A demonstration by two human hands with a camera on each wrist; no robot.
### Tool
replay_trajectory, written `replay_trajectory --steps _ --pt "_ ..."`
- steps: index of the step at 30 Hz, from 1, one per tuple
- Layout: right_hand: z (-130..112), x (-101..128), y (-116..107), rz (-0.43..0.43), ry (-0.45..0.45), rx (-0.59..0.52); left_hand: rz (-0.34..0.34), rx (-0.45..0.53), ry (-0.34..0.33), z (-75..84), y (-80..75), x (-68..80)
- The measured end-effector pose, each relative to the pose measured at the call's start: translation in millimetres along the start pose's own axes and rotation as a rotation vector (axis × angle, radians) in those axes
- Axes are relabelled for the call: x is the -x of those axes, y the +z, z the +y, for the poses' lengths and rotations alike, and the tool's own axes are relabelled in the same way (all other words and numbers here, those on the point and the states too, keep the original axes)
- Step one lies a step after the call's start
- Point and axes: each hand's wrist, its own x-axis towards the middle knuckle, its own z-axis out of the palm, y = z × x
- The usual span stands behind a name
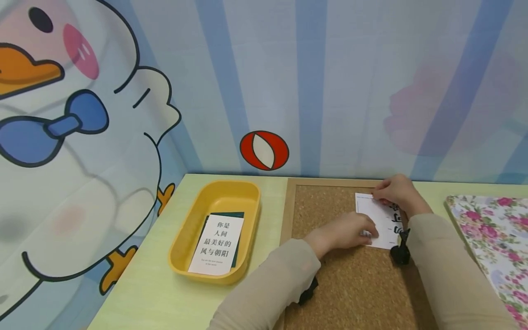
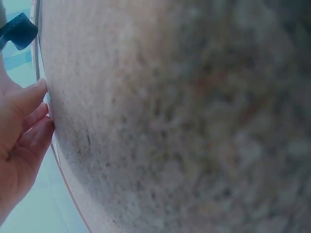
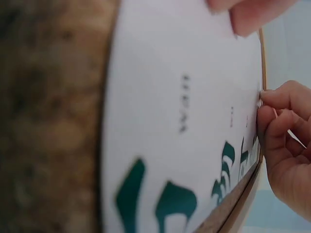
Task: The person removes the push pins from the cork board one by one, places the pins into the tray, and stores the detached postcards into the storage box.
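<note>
A white card (image 1: 369, 210) with dark lettering lies sideways on the upper right of the cork board (image 1: 346, 279). My left hand (image 1: 346, 230) rests its fingertips on the card's lower left part; in the left wrist view this left hand (image 2: 24, 138) shows its fingers low against the board. At the card's top edge my right hand (image 1: 398, 195) has its thumb and forefinger pinched together. Up close in the right wrist view, this right hand (image 3: 286, 141) pinches a tiny pale push pin (image 3: 260, 101) against the card, mostly hidden by the fingertips.
A yellow tray (image 1: 177, 247) stands left of the board, with a white printed card (image 1: 216, 245) over a dark green one (image 1: 238, 245) in it. To the right lies a flower-patterned flat thing (image 1: 495, 233). Behind the table hangs a cartoon-printed backdrop (image 1: 350, 91).
</note>
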Motion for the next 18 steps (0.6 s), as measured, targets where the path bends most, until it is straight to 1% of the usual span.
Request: replay_trajectory --steps 4,6,7,9,13,18 --pt "4.2 3.2 -3.1 -0.009 0.045 -0.066 -0.007 0.001 -0.01 0.5 0.9 -0.9" --pt "5.1 5.3 -4.9 -0.004 0.066 -0.059 -0.011 0.008 -0.016 0.9 0.9 -1.0" --pt "5.3 5.8 -5.5 0.0 0.069 -0.038 -0.01 0.012 -0.016 1.0 0.8 -1.0" --pt "4.9 5.9 -6.1 0.005 0.052 0.021 -0.007 0.016 -0.012 1.1 0.6 -1.1" --pt "3.4 3.5 -5.1 0.011 -0.001 0.09 0.005 0.028 -0.004 0.4 0.6 -1.2" --pt "1.0 2.0 -2.9 0.004 -0.026 0.113 0.007 0.027 -0.002 0.0 1.3 -1.3"
